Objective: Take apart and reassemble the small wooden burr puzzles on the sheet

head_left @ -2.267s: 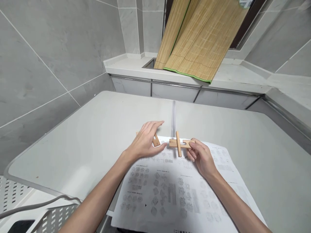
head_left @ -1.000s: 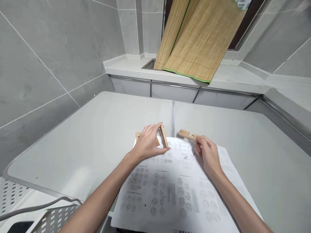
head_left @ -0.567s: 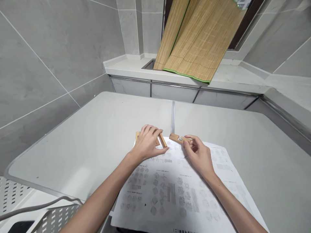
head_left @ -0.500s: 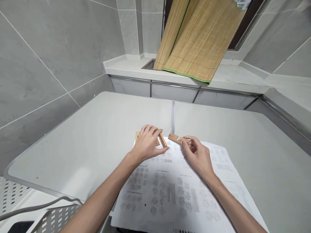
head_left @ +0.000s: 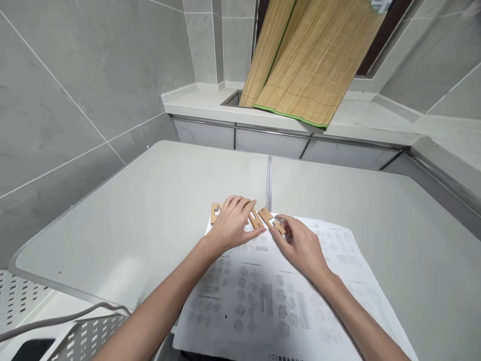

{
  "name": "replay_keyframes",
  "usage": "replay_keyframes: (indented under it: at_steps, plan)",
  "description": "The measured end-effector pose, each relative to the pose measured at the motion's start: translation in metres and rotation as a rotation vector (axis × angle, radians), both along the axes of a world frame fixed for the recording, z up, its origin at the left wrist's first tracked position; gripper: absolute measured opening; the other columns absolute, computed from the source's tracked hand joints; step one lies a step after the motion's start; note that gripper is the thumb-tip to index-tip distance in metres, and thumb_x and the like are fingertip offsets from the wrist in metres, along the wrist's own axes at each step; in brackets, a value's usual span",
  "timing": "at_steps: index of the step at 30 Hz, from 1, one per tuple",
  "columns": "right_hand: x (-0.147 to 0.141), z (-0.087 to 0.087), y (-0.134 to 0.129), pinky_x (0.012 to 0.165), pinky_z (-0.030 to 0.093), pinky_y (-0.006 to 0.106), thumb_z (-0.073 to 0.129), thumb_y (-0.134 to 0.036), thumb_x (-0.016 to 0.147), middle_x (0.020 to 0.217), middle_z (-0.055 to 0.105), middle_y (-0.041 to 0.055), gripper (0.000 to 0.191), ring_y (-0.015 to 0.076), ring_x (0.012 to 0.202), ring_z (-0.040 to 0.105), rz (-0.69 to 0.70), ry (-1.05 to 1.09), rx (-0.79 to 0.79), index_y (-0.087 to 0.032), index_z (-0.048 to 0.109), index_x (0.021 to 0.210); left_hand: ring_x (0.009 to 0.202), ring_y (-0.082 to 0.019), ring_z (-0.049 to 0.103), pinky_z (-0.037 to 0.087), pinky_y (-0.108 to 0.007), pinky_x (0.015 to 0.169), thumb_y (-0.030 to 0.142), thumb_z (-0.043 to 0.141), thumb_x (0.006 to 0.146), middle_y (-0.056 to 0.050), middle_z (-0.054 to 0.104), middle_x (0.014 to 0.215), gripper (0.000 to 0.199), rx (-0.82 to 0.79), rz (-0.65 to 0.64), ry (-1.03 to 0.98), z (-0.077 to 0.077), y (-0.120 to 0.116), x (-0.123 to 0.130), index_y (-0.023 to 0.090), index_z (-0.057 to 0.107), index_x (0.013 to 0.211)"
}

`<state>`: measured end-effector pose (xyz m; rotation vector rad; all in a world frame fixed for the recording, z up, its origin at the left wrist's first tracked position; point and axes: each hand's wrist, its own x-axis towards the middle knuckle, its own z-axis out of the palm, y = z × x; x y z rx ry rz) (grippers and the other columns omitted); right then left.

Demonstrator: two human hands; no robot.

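My left hand (head_left: 233,223) pinches a slotted wooden puzzle piece (head_left: 256,219) marked with a 2, thumb at its near end and fingers at its far end. Partly under that hand, another notched wooden piece (head_left: 214,213) lies at the left, its right part hidden. Between thumb and fingers, my right hand (head_left: 298,238) grips a wooden puzzle piece (head_left: 266,214) with a notch cut in its middle. The two gripped pieces are close together, near the far edge of a printed sheet (head_left: 259,291) with small drawings of shapes.
The sheet lies on a white folding table (head_left: 150,200) with a seam (head_left: 269,180) down its middle. Behind it, a bamboo blind (head_left: 304,65) hangs over a counter (head_left: 195,103). A grey cable (head_left: 67,317), a perforated white rack (head_left: 22,301) and a dark phone-like object (head_left: 33,349) are at lower left.
My right hand has turned its piece so the notched face shows, and brought it nearer the left one. The left piece has tilted flatter, showing its number.
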<state>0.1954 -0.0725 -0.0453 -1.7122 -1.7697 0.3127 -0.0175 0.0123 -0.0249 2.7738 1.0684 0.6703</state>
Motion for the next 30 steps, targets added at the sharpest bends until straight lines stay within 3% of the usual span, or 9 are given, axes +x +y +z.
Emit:
replay_keyframes:
  at_steps: [5,10,13,16,23,30]
  plan:
    - [0.001,0.0,-0.001,0.071,0.052,0.035,0.057,-0.047,0.103,0.105,0.072,0.0074,0.036,0.0241,0.085,0.067,0.119,-0.001,0.041,-0.025,0.062,0.132,0.13,-0.034,0.055,0.039,-0.051,0.116,0.058,0.067,0.092,-0.015,0.063,0.138,0.064,-0.04,-0.041,-0.027,0.005,-0.002,-0.001,0.018,0.055,0.141]
    - [-0.001,0.0,-0.001,0.081,0.055,0.037,0.05,-0.04,0.108,0.119,0.07,0.0091,0.031,0.0254,0.098,0.068,0.205,0.077,0.044,-0.028,0.061,0.134,0.134,-0.036,0.051,0.032,-0.054,0.122,0.059,0.075,0.081,-0.014,0.062,0.139,0.073,-0.042,-0.116,-0.013,0.011,-0.007,0.002,0.021,0.056,0.141]
    - [-0.001,0.0,0.0,0.091,0.054,0.039,0.045,-0.034,0.109,0.124,0.069,0.0094,0.03,0.0265,0.109,0.066,0.246,0.117,0.067,-0.028,0.063,0.132,0.133,-0.035,0.053,0.032,-0.056,0.121,0.067,0.07,0.086,-0.014,0.063,0.138,0.069,-0.044,-0.112,0.003,0.011,-0.008,0.006,0.023,0.059,0.138]
    - [-0.001,0.001,0.0,0.096,0.052,0.042,0.044,-0.034,0.109,0.128,0.069,0.0099,0.031,0.0281,0.115,0.064,0.232,0.139,0.055,-0.027,0.061,0.133,0.127,-0.032,0.057,0.036,-0.053,0.118,0.062,0.061,0.095,-0.011,0.067,0.132,0.055,-0.046,-0.108,0.006,0.011,-0.007,0.009,0.025,0.061,0.135]
    - [0.0,0.001,0.0,0.081,0.053,0.04,0.045,-0.044,0.107,0.115,0.07,0.0116,0.034,0.0261,0.09,0.065,0.148,0.198,-0.022,-0.024,0.063,0.128,0.12,-0.032,0.061,0.043,-0.05,0.108,0.06,0.062,0.096,-0.011,0.068,0.128,0.052,-0.061,-0.037,0.003,0.008,-0.003,0.004,0.024,0.06,0.133]
    - [0.001,0.002,-0.002,0.075,0.05,0.037,0.047,-0.042,0.106,0.106,0.069,0.0089,0.031,0.0237,0.081,0.061,0.141,0.203,-0.053,-0.024,0.064,0.125,0.123,-0.034,0.06,0.044,-0.05,0.107,0.063,0.063,0.095,-0.013,0.066,0.133,0.056,-0.066,0.023,0.016,0.003,0.001,-0.001,0.023,0.057,0.135]
